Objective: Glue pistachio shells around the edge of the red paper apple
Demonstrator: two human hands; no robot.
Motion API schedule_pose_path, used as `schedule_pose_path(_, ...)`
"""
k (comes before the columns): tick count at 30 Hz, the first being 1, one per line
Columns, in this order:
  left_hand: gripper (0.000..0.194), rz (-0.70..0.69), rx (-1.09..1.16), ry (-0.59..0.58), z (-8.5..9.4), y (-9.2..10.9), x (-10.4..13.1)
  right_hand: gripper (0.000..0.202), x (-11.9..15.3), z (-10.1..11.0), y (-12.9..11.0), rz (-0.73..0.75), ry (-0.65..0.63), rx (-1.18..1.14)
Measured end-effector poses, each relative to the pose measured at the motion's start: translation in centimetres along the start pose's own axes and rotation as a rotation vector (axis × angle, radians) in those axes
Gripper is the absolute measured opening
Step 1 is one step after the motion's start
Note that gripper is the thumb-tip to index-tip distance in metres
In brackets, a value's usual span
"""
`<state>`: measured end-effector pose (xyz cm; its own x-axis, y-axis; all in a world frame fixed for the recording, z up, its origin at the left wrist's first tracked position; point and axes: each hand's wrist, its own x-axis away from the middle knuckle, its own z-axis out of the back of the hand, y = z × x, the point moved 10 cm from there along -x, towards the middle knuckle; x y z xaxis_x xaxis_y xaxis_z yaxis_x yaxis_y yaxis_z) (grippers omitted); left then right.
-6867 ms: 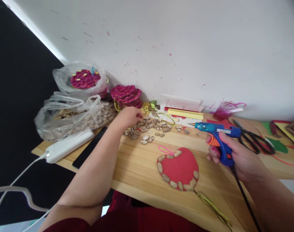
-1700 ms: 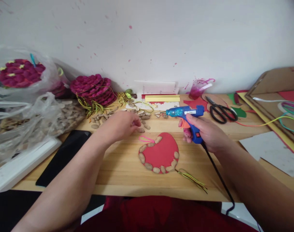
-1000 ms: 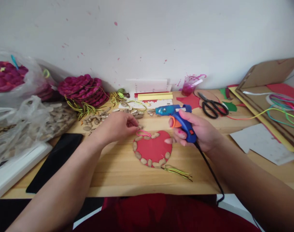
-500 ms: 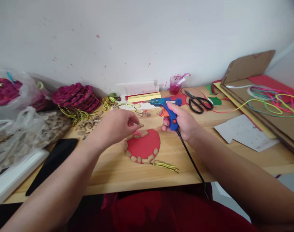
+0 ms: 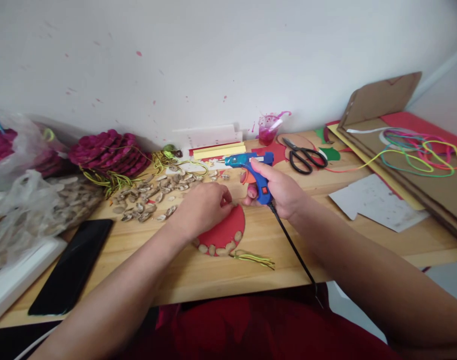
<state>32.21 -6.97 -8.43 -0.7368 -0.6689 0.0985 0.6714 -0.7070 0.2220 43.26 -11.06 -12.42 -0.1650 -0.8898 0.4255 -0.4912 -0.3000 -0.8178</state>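
Observation:
A red disc (image 5: 224, 227) lies on the wooden table, with brown shell pieces (image 5: 212, 249) along its near edge and a yellow-green tassel (image 5: 255, 258) at its lower right. My left hand (image 5: 205, 207) covers the disc's upper left part, its fingers pinched at the top edge on a small shell piece that is mostly hidden. In my right hand (image 5: 279, 187) is a blue glue gun (image 5: 264, 182), held above and right of the disc with its nozzle pointing left. A black cord (image 5: 292, 242) hangs from its handle.
Loose shells (image 5: 141, 197) lie left of my left hand. A black phone (image 5: 72, 265) and plastic bag (image 5: 36, 207) are farther left, near magenta discs (image 5: 108, 152). Scissors (image 5: 307, 157), a stained cup (image 5: 268, 131), cardboard (image 5: 384, 100) and coloured cords (image 5: 419, 150) stand or lie behind and right.
My left hand has moved right and down with the shell piece, onto the disc's top edge. The view has shifted slightly, and more loose shells show. My right hand still holds the glue gun.

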Motion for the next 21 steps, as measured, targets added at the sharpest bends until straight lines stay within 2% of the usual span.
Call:
schedule_pose_path(6, 0.024, 0.001, 0.008, 0.001, -0.2, -0.3, 0.2, 0.044, -0.2, -0.1, 0.1, 0.009, -0.032, 0.005)
schedule_pose_path(10, 0.031, 0.046, 0.070, -0.011, 0.5, -1.7, 0.6, 0.046, -0.1, -0.3, 0.3, -0.004, -0.050, 0.019)
schedule_pose_path(14, 0.023, 0.052, 0.141, 0.008, 1.0, -2.9, 0.7, 0.046, 0.1, -0.6, 0.4, -0.014, -0.064, 0.033)
schedule_pose_path(17, 0.025, 0.003, 0.166, 0.042, 0.7, -2.4, 0.7, 0.047, 0.2, -0.6, 0.4, -0.024, -0.063, 0.030)
schedule_pose_path(21, 0.025, -0.069, 0.156, 0.055, -0.2, -0.9, 0.7, 0.047, 0.1, -0.5, 0.5, -0.021, -0.064, 0.045)
